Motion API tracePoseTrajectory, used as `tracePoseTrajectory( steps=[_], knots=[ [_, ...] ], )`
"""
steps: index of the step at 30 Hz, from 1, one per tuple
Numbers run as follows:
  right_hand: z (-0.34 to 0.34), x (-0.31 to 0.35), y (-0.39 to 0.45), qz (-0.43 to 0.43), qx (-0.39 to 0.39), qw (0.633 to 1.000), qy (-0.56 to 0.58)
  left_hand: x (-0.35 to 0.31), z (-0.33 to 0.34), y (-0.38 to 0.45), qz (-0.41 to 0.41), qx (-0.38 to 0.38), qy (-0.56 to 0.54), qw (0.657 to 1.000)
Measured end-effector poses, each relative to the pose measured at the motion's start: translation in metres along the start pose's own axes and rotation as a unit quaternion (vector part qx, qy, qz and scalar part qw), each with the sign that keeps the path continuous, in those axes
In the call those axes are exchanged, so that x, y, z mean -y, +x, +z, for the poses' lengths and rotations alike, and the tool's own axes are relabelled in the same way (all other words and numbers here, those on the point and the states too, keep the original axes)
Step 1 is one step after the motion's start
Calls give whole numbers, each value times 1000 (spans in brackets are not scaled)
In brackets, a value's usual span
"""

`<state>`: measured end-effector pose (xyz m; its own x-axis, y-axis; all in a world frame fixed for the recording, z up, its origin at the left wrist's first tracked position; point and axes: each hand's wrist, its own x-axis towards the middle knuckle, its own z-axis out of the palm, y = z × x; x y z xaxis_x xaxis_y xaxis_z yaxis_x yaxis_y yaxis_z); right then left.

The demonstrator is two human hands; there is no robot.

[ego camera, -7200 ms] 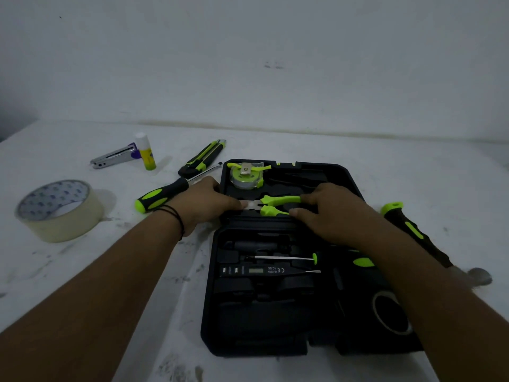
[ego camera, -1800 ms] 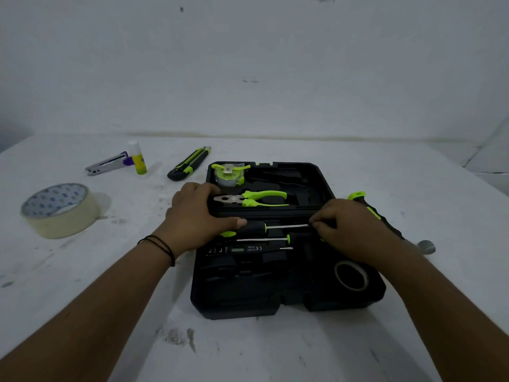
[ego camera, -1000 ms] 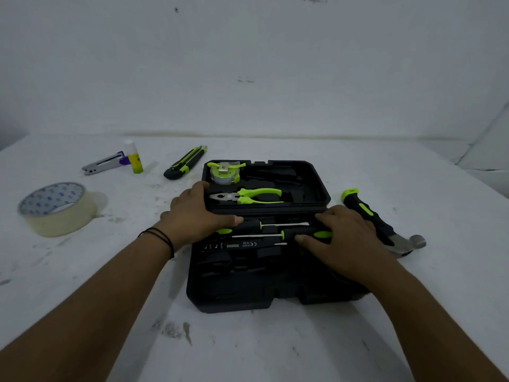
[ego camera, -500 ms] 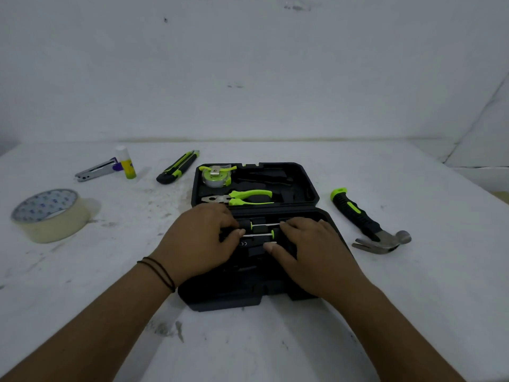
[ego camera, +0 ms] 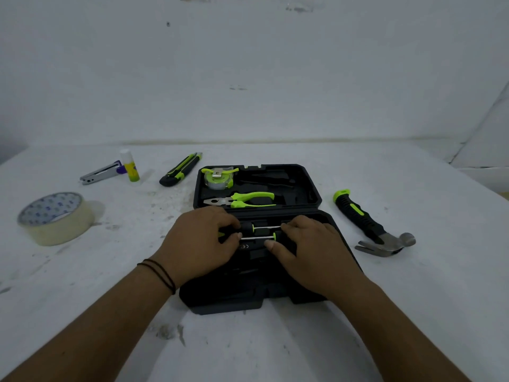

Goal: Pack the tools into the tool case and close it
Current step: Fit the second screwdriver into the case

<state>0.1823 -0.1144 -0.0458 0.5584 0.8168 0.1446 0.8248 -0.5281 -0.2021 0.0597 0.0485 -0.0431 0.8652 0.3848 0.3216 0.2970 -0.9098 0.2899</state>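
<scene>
Screwdriver handles (ego camera: 249,228) under hands

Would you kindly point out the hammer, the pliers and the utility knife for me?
hammer (ego camera: 358,215): head view, on the black grip of its handle.
pliers (ego camera: 252,195): head view, on the upper green handle.
utility knife (ego camera: 180,170): head view, on the middle of its body.
</scene>
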Motion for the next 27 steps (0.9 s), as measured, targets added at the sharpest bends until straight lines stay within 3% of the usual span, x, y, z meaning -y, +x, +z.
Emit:
tracePoseTrajectory(
  steps=[11, 27],
  knots=[
    [6, 31, 10, -83, 3, 996, 36, 14, -11, 0, 1, 34, 9, 999],
    [7, 38, 12, -66, 20, 997, 23, 18, -2, -3, 23, -11, 6, 1000]
  ],
)
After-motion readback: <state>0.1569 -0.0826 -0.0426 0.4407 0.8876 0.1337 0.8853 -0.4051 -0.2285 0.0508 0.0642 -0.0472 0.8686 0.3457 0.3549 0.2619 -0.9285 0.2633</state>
